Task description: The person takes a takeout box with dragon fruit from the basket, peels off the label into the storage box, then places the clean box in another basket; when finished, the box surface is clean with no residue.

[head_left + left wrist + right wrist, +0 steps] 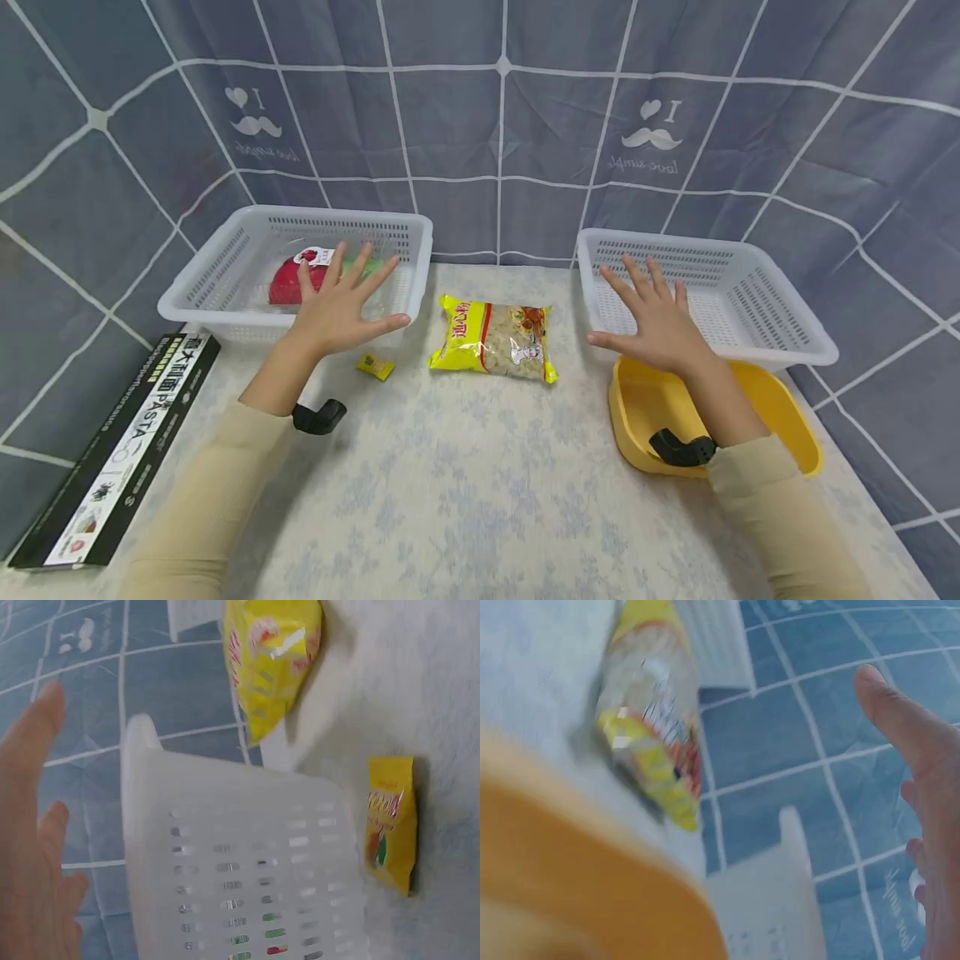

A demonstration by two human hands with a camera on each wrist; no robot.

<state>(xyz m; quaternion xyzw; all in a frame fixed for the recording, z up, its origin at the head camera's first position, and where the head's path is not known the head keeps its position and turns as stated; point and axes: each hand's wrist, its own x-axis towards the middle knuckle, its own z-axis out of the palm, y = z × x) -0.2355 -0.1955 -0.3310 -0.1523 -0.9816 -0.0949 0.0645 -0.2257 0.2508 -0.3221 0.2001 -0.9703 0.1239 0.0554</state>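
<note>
My left hand [337, 308] is spread with straight fingers over the near right part of the left white basket [217, 317]. Inside that basket lie a red package [287, 283] with a white label and something green [367, 268], partly hidden by the fingers. My right hand [656, 321], also spread and holding nothing, hovers over the near side of the right white basket [780, 354] and the back of a yellow tub [630, 425]. Between the hands a yellow and clear bag of pasta [495, 339] lies flat. A small yellow packet [391, 825] rests beside the left basket.
A long black and white pasta box [120, 450] lies along the table's left side. Behind the baskets hangs a grey-blue curtain [450, 125] with white grid lines. The pale patterned table [465, 500] stretches in front of the bag, between the forearms.
</note>
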